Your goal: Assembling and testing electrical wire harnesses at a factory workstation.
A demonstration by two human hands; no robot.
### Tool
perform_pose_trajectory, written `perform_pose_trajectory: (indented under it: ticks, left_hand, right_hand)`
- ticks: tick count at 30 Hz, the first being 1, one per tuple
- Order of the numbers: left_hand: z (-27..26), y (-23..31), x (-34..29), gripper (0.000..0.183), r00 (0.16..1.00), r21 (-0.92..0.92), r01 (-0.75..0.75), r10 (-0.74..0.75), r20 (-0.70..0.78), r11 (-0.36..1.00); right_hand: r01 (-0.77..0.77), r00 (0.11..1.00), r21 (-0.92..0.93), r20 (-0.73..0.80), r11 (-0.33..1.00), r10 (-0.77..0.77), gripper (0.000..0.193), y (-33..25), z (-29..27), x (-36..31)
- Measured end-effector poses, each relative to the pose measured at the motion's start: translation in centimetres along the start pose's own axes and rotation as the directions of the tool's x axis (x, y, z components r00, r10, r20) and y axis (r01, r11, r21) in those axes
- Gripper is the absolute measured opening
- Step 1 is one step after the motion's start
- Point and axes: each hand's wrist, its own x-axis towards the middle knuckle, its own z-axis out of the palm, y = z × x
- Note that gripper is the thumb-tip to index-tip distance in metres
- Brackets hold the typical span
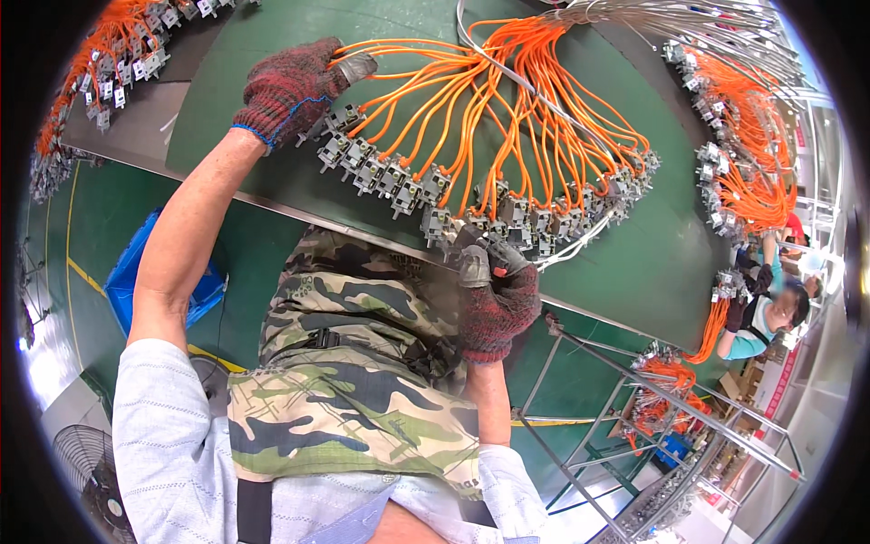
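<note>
A bundle of orange cables (494, 100) fans out over the green tabletop (662, 245), each cable ending in a small grey metal-and-plastic connector (367, 174). The connectors lie in a curved row along the near edge. My left hand (292, 89), in a dark red knitted glove with grey-covered fingertips, is closed around several orange cables at the left of the fan. My right hand (498, 304), gloved alike, pinches a grey connector (468, 238) at the near table edge. Its fingers partly hide that connector. White cable (580, 243) lies just right of it.
More orange cable bundles lie at the far left (63, 113) and on the right (752, 172). A co-worker (770, 313) handles cables at the right. A metal-tube rack (580, 399) stands below the table on the right; a blue bin (136, 272) and a fan (91, 462) are at left.
</note>
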Motion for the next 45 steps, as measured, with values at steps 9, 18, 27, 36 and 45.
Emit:
perform_pose_trajectory:
  ticks: [9,18,27,36,45]
  left_hand:
    - [0.2,0.4,-0.1,0.074,0.999,0.008,0.019,-0.019,-0.026,1.000]
    - [0.2,0.1,-0.1,0.071,0.999,-0.003,0.040,-0.040,-0.028,0.999]
    - [0.0,0.9,0.3,0.068,0.999,0.003,0.033,-0.033,0.028,0.999]
    - [-1.1,-6.8,-1.4,0.085,0.904,-0.293,-0.426,0.416,-0.098,0.856]
    - [-3.2,-5.7,-1.9,0.135,0.805,0.247,-0.593,0.571,0.162,0.766]
  right_hand:
    - [0.098,0.994,0.017,0.053,0.995,-0.099,0.026,-1.3,-0.1,0.1]
    - [-0.052,0.998,0.110,0.049,0.993,0.047,0.031,-2.0,0.1,-0.5]
    - [0.100,0.991,-0.064,0.095,0.993,-0.093,0.026,-1.6,-0.7,0.4]
    - [0.190,0.975,0.305,-0.170,0.933,-0.143,0.025,-2.0,-7.1,9.1]
    - [0.447,0.889,0.462,-0.138,0.766,-0.436,0.025,-13.1,-10.6,17.4]
